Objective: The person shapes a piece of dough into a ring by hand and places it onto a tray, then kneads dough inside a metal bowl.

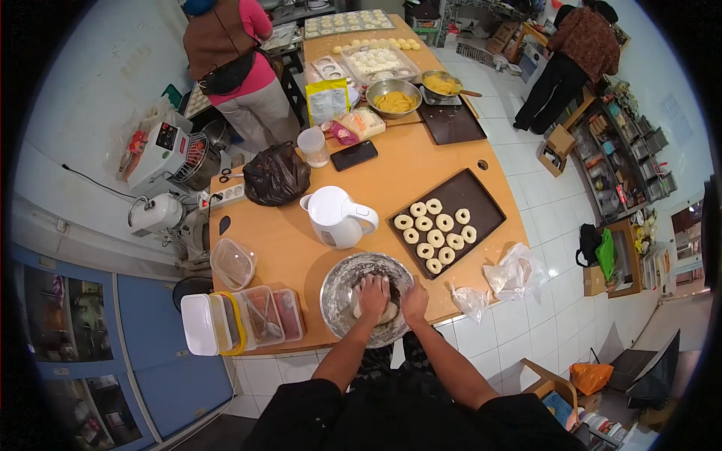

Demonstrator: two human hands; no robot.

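A metal bowl with floury inner walls stands at the table's near edge. Inside it, my left hand presses on a lump of pale dough, its fingers bent over the top. My right hand is closed round the bowl's right rim. Beyond the bowl stands a white electric kettle. To the right lies a dark tray bearing several ring-shaped dough pieces.
Plastic containers stand left of the bowl; plastic bags lie right. A black bag, phone and filling bowls are farther back. One person stands back left, another back right.
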